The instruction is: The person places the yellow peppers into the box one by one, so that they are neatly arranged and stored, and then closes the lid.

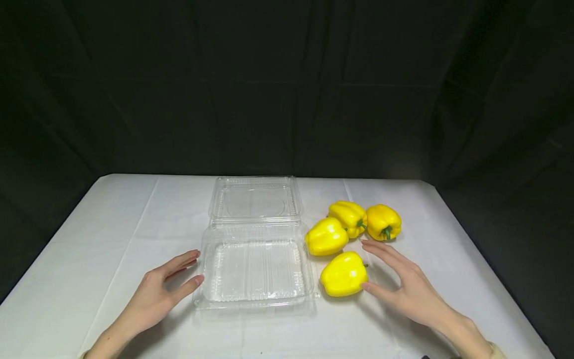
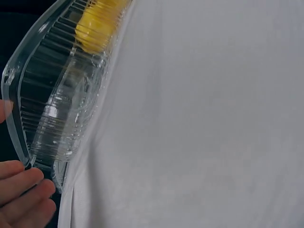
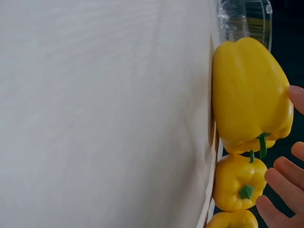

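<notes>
A clear plastic clamshell box [image 1: 257, 302] lies unfolded on the white table, its lid [image 1: 255, 184] laid back toward the far edge. My left hand [image 1: 154, 294] is at the box's left side, thumb and fingers apart, fingertips right at the rim. To the right of the box sits a yellow bell pepper [image 1: 343, 274] on its side, stem pointing right. My right hand [image 1: 410, 284] is spread beside it, the thumb tip at the pepper's lower right and the other fingers reaching past its stem. In the right wrist view this pepper [image 3: 249, 90] stands largest, with a fingertip overlapping its edge.
Three more yellow peppers sit behind the near one: one close to the box [image 1: 326, 237], a middle pepper [image 1: 348, 218] touching it, and a right pepper [image 1: 383, 222]. A white cloth covers the table [image 1: 116, 219]. Black curtain [image 1: 269, 99] surrounds the back and sides.
</notes>
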A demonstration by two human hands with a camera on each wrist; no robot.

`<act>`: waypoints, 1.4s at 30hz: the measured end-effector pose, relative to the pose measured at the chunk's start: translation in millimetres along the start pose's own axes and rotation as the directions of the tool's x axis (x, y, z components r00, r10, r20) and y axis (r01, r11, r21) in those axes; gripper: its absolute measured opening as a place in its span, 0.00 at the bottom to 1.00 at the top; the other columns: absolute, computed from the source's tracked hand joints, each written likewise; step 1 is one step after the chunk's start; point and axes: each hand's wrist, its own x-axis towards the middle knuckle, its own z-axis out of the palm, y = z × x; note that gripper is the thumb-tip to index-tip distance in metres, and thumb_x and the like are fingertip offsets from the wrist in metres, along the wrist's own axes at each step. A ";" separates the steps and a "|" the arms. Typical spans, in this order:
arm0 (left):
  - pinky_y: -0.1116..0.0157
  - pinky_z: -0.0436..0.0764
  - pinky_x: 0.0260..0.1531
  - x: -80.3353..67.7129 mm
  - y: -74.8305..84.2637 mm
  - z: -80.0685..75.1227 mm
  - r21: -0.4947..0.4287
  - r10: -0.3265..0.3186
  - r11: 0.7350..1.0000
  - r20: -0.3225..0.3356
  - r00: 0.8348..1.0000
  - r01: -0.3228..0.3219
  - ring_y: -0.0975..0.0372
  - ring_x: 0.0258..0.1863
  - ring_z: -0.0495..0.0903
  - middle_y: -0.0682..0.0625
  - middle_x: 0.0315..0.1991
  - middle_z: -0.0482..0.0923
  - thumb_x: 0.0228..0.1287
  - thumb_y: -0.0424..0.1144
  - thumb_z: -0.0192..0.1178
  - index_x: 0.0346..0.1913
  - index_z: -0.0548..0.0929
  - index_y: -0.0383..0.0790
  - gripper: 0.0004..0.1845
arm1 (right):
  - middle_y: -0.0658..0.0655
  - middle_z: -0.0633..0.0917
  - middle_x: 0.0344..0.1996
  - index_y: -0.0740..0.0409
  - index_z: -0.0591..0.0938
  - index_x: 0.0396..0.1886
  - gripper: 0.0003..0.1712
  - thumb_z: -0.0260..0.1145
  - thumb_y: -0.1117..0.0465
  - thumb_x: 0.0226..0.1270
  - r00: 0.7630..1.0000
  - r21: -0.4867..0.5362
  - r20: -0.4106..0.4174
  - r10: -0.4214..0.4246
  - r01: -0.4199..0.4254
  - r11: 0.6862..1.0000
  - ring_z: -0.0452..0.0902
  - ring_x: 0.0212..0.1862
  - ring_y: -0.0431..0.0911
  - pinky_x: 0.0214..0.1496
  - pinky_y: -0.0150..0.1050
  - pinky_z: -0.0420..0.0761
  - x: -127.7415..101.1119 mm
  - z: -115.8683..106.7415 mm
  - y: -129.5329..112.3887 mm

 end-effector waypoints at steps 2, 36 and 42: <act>0.69 0.78 0.59 0.3 -0.9 1.4 -0.034 0.012 0.999 0.002 1.000 -0.012 0.57 0.60 0.80 0.52 0.65 0.78 0.67 0.49 0.66 0.68 0.75 0.45 0.29 | 0.46 0.74 0.69 0.35 0.71 0.70 0.42 0.79 0.47 0.56 1.000 0.029 0.003 -0.017 0.017 0.999 0.65 0.72 0.52 0.65 0.70 0.68 2.1 2.6 1.7; 0.80 0.72 0.58 -0.4 -3.9 8.7 -0.199 0.063 0.978 0.011 0.998 -0.059 0.69 0.62 0.76 0.48 0.66 0.76 0.72 0.43 0.62 0.71 0.71 0.38 0.29 | 0.38 0.78 0.61 0.42 0.78 0.65 0.42 0.82 0.44 0.48 1.000 0.110 -0.026 -0.012 0.015 0.994 0.73 0.61 0.34 0.60 0.31 0.78 0.8 20.3 1.3; 0.78 0.74 0.57 -0.4 -6.4 10.6 -0.235 0.083 0.969 0.002 0.997 -0.080 0.73 0.61 0.75 0.45 0.66 0.76 0.72 0.40 0.62 0.71 0.70 0.33 0.29 | 0.41 0.79 0.61 0.44 0.78 0.65 0.42 0.83 0.47 0.48 0.999 0.177 -0.033 -0.036 0.041 0.983 0.75 0.60 0.34 0.58 0.30 0.80 0.4 19.8 1.0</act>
